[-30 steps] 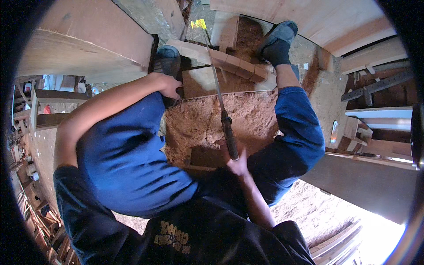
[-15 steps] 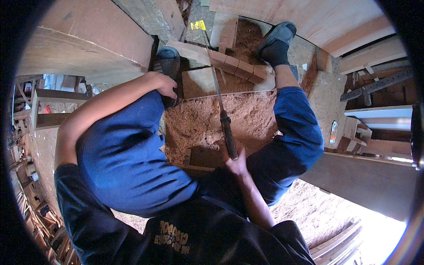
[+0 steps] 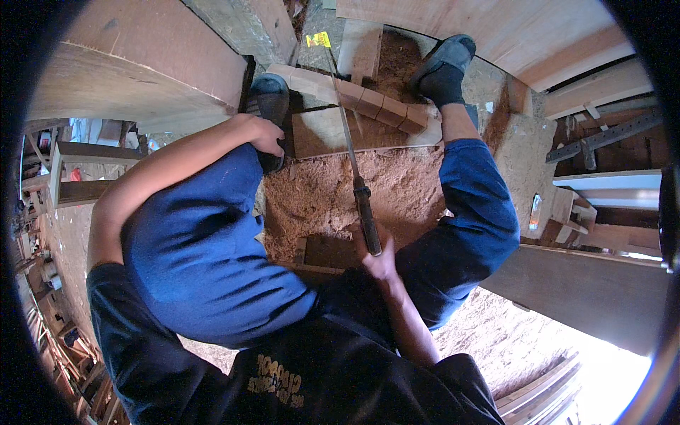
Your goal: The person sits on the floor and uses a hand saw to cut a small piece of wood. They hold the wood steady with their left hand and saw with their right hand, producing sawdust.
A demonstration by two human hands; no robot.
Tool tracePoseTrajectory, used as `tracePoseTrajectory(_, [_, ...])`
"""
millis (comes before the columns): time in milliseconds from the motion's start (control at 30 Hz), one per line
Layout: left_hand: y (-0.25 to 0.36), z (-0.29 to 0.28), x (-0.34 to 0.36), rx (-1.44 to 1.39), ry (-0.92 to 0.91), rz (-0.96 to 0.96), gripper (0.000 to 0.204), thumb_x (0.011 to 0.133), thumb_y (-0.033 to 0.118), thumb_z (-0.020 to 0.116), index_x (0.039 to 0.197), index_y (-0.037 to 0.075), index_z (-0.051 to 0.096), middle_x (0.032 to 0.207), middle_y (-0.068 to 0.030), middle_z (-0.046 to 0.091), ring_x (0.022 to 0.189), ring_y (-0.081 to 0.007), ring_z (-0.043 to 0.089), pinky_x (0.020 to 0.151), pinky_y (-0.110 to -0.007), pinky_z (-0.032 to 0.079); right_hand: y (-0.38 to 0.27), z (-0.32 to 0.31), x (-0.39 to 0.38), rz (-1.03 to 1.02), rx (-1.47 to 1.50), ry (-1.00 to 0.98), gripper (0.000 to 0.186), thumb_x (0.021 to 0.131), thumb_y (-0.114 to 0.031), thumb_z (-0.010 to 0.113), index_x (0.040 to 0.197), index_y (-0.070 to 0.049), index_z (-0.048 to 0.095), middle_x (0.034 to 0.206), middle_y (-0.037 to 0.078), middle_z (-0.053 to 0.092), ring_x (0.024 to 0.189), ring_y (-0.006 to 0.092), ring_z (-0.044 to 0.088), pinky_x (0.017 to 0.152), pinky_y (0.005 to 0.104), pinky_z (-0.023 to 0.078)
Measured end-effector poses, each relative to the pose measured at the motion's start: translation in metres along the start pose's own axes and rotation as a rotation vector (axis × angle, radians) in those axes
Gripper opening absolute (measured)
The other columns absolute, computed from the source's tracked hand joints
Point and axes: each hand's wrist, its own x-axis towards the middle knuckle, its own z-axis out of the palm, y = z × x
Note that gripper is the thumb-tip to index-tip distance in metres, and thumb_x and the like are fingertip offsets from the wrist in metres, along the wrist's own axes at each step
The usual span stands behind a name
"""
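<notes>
My right hand [image 3: 377,258] is closed around the dark handle of a long, narrow hand saw [image 3: 365,216]. The saw's thin blade [image 3: 347,131] points away from me and passes over a wooden strip [image 3: 382,108], seen nearly edge-on. Evenly spaced lines cross the strip, which lies slanted on a pale wooden board [image 3: 319,134]. My left hand [image 3: 266,134] rests at my left knee, above the left shoe [image 3: 269,99], with its fingers loosely bent and no object in it. Near the far tip of the blade shows a bright yellow tag [image 3: 319,40].
Brown sawdust [image 3: 319,198] covers the floor between my legs. My right foot in a dark shoe [image 3: 445,62] stands beside the strip's right end. Large wooden panels [image 3: 142,71] flank the far left and far right [image 3: 496,32]. Wooden pieces [image 3: 595,191] are stacked at the right.
</notes>
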Motion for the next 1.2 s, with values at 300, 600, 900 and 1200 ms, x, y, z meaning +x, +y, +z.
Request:
tracePoseTrajectory(300, [-0.001,-0.001,-0.003,-0.02,0.001,-0.006,0.071,0.091,0.052,0.057,0.145,0.007,0.045,0.139,-0.0224,0.054,0.129,-0.0386,0.052,0.108,-0.045,0.041,0.004,-0.003,-0.001,0.025,-0.049,-0.028,0.013,0.094,-0.015,0.064,0.089,-0.004,0.06,0.074,-0.002,0.054,0.067,0.0083,0.049,0.058,0.0278,0.041])
tracePoseTrajectory(600, [-0.003,0.0,-0.001,-0.028,-0.006,0.017,0.07,0.092,0.051,0.056,0.145,0.006,0.045,0.141,-0.023,0.052,0.131,-0.0393,0.049,0.109,-0.046,0.04,0.015,-0.002,-0.001,-0.006,0.002,-0.041,0.01,0.093,-0.013,0.064,0.091,-0.004,0.059,0.075,-0.004,0.053,0.069,0.0072,0.048,0.06,0.0268,0.041])
tracePoseTrajectory(900, [0.0,-0.004,0.0,-0.023,-0.016,0.006,0.069,0.092,0.051,0.057,0.143,0.006,0.047,0.139,-0.0221,0.054,0.129,-0.0389,0.051,0.109,-0.046,0.04,0.001,-0.004,-0.001,0.063,0.036,0.027,0.014,0.095,-0.017,0.064,0.088,-0.006,0.058,0.072,-0.004,0.053,0.065,0.0073,0.048,0.057,0.0265,0.039])
tracePoseTrajectory(1200, [0.008,-0.018,-0.01,-0.023,0.036,-0.011,0.06,0.089,0.049,0.059,0.131,0.007,0.059,0.126,-0.0208,0.064,0.117,-0.0382,0.06,0.1,-0.048,0.048,-0.078,-0.024,-0.005,0.112,0.124,0.05,0.019,0.096,-0.021,0.062,0.086,-0.005,0.06,0.065,-0.002,0.05,0.057,0.0077,0.045,0.049,0.0265,0.035])
